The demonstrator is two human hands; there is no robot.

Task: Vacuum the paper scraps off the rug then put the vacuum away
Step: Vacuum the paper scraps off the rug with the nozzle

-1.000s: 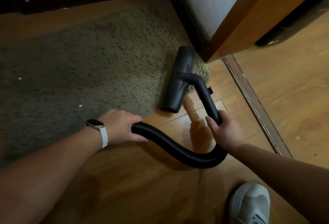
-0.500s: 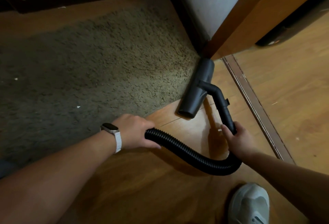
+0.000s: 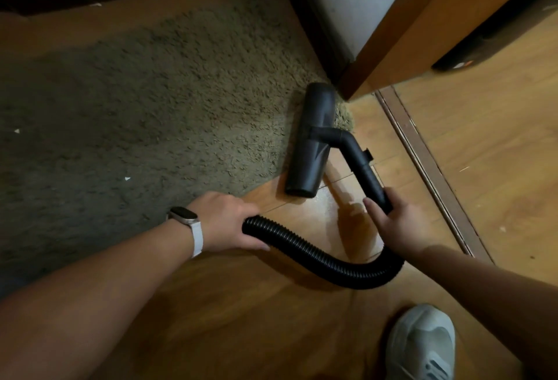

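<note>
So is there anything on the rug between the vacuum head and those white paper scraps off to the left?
Nothing visible. The vacuum head sits on the rug's right edge, and only bare pile lies between it and the paper scraps to the left.

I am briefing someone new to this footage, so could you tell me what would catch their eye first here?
Most striking is the black vacuum floor head at the rug's right corner, partly on the wooden floor. Its ribbed hose curves between both hands: the left hand, watch on its wrist, grips the hose, while the right hand holds the rigid tube. Two white paper scraps lie on the rug's left side.
</note>
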